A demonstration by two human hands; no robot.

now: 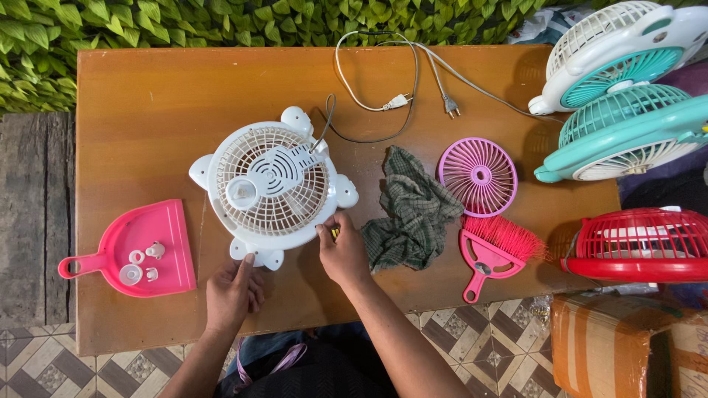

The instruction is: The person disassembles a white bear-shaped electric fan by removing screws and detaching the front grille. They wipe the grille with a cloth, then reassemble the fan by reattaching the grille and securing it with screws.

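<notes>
Hands are what we see first, down near the front edge of the brown table (147,96). Our left hand (232,291) lies half open, and its fingertips touch the bottom edge of the white fan (271,188). It grips nothing. Our right hand (343,254) is curled shut around a small yellow thing (335,233), pressed to the fan's right side. We cannot tell what the small thing is, as most of it is hidden.

The white fan lies flat in the middle of the table, with its grille facing up. Its cord runs up to two plugs (424,102) near the back edge.

Left of the fan sits a pink dustpan (140,247) with small white parts (141,264) inside it. Just right of our right hand lies a crumpled green checked cloth (409,210). Beside the cloth we see a round pink grille (478,177), and below that a pink brush (494,247). At the far right are two teal and white fans (627,88), stacked, and a red fan (638,243) lower down.
</notes>
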